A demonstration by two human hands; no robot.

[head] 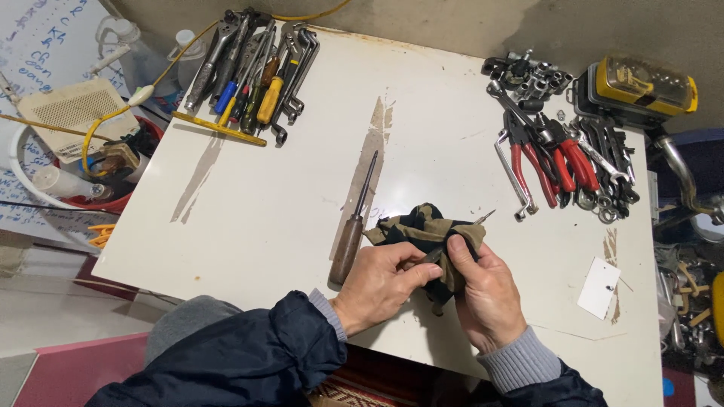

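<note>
Labelled items: a white sheet with blue handwriting (pixel 45 45) is lying at the far left, off the table; a small blank white card (pixel 599 287) is lying on the table near its right edge; a yellow and black case with a clear lid (pixel 637 89) is sitting at the far right corner.
Held tool: a slim metal tool (pixel 483 217) is poking its pointed tip out of a rag, aiming right and slightly away; its long axis is running from lower left to upper right, most of it hidden in the cloth.
Rag: a dark and tan cloth (pixel 422 226) is lying bunched at the near middle of the white table (pixel 302 188), wrapped round the tool.
Left hand: the left hand (pixel 377 283) is pinching the tool's near end and the cloth between thumb and fingers, just left of the rag.
Right hand: the right hand (pixel 486 290) is gripping the rag closed round the shaft, the tip showing just beyond its fingers.
Beside the hands: a wooden-handled awl (pixel 353 226) is lying just left of the rag, point away.
Far left pile: screwdrivers and wrenches (pixel 253 71).
Far right pile: red-handled pliers and spanners (pixel 566 162).
</note>
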